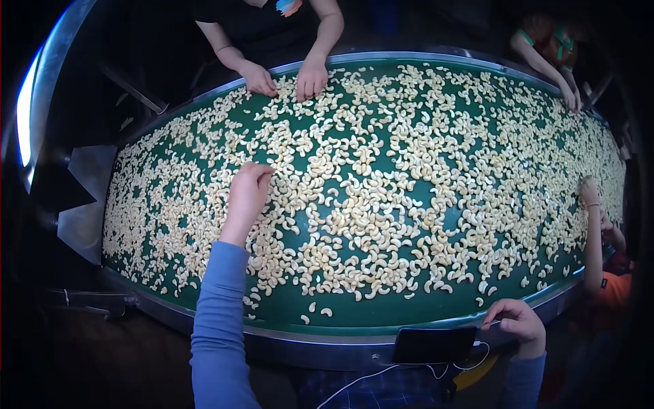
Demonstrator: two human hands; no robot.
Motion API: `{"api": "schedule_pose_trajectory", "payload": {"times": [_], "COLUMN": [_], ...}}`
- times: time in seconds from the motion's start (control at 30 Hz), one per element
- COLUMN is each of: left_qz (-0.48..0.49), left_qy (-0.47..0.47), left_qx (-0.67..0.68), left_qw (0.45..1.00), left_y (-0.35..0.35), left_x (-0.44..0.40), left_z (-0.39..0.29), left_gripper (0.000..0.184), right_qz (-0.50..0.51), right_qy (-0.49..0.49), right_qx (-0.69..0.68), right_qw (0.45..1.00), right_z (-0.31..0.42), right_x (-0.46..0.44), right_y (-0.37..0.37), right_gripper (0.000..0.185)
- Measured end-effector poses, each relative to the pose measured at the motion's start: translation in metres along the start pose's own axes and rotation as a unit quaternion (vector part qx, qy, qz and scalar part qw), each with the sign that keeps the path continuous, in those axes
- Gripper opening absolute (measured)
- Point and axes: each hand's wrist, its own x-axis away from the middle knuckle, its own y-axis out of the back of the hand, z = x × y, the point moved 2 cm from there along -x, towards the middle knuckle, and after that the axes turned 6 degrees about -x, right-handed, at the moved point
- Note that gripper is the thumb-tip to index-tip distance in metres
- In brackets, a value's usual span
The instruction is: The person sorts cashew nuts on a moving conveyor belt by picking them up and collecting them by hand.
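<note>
Cashew nuts (361, 211) lie scattered over a green belt (354, 315). My left hand (249, 191), in a blue sleeve, reaches over the left-middle part of the belt. Its thumb and fingertips are pinched together among the nuts; whatever is between them is too small to make out. Near the front rim, at the lower right, is my right hand (519, 322), with its fingers bent and somewhat apart and nothing visible in them. Just left of it a dark phone (434, 345) with a white cable rests by the rim.
Across the belt, a person's two hands (312, 79) touch the nuts. Another person's hands (571, 99) are at the far right corner, and a co-worker's hand (589, 191) reaches in from the right. A metal rim (300, 343) borders the belt; metal plates (82, 232) stand at left.
</note>
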Motion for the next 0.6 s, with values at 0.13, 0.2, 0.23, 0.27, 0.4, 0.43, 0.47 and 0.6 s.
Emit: {"api": "schedule_pose_trajectory", "payload": {"times": [0.13, 0.2, 0.23, 0.27, 0.4, 0.43, 0.47, 0.6], "left_qz": [0.018, 0.090, 0.128, 0.135, 0.099, 0.103, 0.080, 0.054], "left_qy": [-0.065, 0.024, 0.065, 0.072, 0.129, 0.196, 0.245, 0.340], "left_qx": [-0.007, -0.036, -0.049, -0.060, 0.011, 0.078, 0.213, 0.631], "left_qw": [0.998, 0.995, 0.988, 0.986, 0.987, 0.972, 0.942, 0.695], "left_y": [-0.041, -0.046, -0.047, -0.044, -0.021, -0.011, -0.006, -0.013], "left_x": [-0.034, -0.040, -0.043, -0.044, -0.019, -0.007, 0.010, 0.087], "left_z": [0.008, 0.005, 0.002, -0.002, -0.025, -0.039, -0.052, -0.099], "left_gripper": [0.009, 0.009, 0.009, 0.008, 0.009, 0.010, 0.011, 0.015], "right_qz": [-0.073, -0.127, -0.157, -0.197, -0.331, -0.300, -0.267, -0.115], "right_qy": [0.010, -0.010, 0.003, 0.036, 0.208, 0.164, 0.121, -0.040], "right_qx": [0.008, 0.015, 0.034, 0.078, 0.492, 0.483, 0.474, 0.369], "right_qw": [0.997, 0.992, 0.987, 0.977, 0.778, 0.806, 0.831, 0.921], "right_z": [-0.002, 0.002, 0.003, 0.001, 0.009, 0.007, 0.006, 0.026], "right_x": [-0.023, -0.029, -0.032, -0.035, -0.050, -0.048, -0.047, -0.069], "right_y": [0.005, 0.008, 0.011, 0.018, 0.037, 0.043, 0.050, 0.051], "right_gripper": [0.025, 0.017, 0.013, 0.012, 0.016, 0.016, 0.016, 0.015]}}
